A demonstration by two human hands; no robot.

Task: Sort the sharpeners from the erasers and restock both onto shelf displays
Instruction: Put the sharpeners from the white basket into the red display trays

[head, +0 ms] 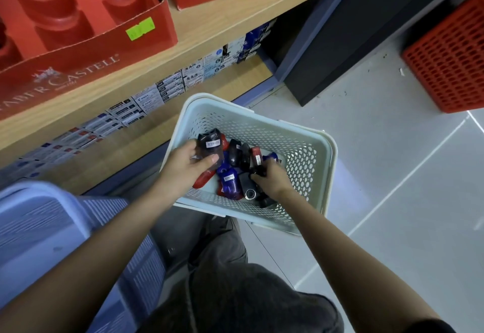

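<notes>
Head view shows our left hand curled around a dark sharpener with a white label, thumb across its front, at the left edge of the heap of red, blue and black sharpeners in the pale perforated basket before our knees. Our right hand dips into the same heap with fingers bent down among the black ones, though blur keeps us from telling whether it grips any. To our left sits a blue basket, and ahead a wooden shelf carries red display trays above rows of small boxes.
</notes>
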